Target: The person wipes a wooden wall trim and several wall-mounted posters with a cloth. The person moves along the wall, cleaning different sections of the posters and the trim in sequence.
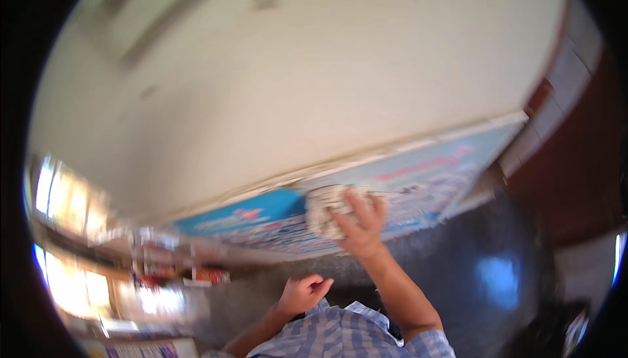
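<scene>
A crumpled off-white cloth [321,215] lies under my right hand [362,225], whose spread fingers press it against a printed banner or board [422,181] on the wall. This panel has blue and pale areas with blurred pink and white writing, and the cloth hides part of its middle. Closer to my body, my left hand [303,293] hovers in front of my checked shirt [333,333]. Its fingers are curled in, and nothing shows in them.
A cream wall [319,78] rises above the panel's pale upper edge [412,143]. Below is a dark, shiny floor [461,260]. Bright windows [73,279] and blurred red and white items [208,274] are at left. A dark red-brown surface [579,161] stands at right.
</scene>
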A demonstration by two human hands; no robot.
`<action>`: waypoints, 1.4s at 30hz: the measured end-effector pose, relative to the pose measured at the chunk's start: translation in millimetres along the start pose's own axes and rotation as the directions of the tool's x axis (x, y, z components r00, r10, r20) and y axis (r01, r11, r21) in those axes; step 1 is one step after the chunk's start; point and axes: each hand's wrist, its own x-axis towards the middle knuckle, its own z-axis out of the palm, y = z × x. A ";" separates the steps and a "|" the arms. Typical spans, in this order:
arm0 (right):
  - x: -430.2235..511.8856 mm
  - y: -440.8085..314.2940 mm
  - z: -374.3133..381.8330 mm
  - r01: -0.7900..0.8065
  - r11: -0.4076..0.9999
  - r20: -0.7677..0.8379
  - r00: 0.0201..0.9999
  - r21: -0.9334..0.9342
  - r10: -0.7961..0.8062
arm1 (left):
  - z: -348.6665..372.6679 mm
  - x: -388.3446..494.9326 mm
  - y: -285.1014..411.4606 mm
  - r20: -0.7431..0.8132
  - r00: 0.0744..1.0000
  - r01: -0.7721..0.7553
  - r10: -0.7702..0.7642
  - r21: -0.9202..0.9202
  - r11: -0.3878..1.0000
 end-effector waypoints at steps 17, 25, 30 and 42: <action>-12.8 -39.9 53.7 -0.356 0.909 -0.344 0.899 -0.218 0.269 | -42.1 -59.5 -73.9 0.017 0.999 -0.036 0.040 -0.196 0.980; -15.1 -56.2 69.0 -0.450 0.830 -0.385 0.867 -0.330 0.317 | -77.6 -85.1 -101.7 0.029 0.999 -0.010 0.017 -0.210 0.978; -27.9 -79.8 91.9 -0.418 0.819 -0.308 0.899 -0.394 0.311 | -94.7 -106.6 -122.7 -0.004 1.000 -0.016 0.015 -0.250 0.968; -43.6 -146.1 153.3 -0.373 0.818 -0.290 0.920 -0.439 0.264 | -141.0 -173.7 -187.5 -0.066 0.998 -0.009 -0.010 -0.284 0.959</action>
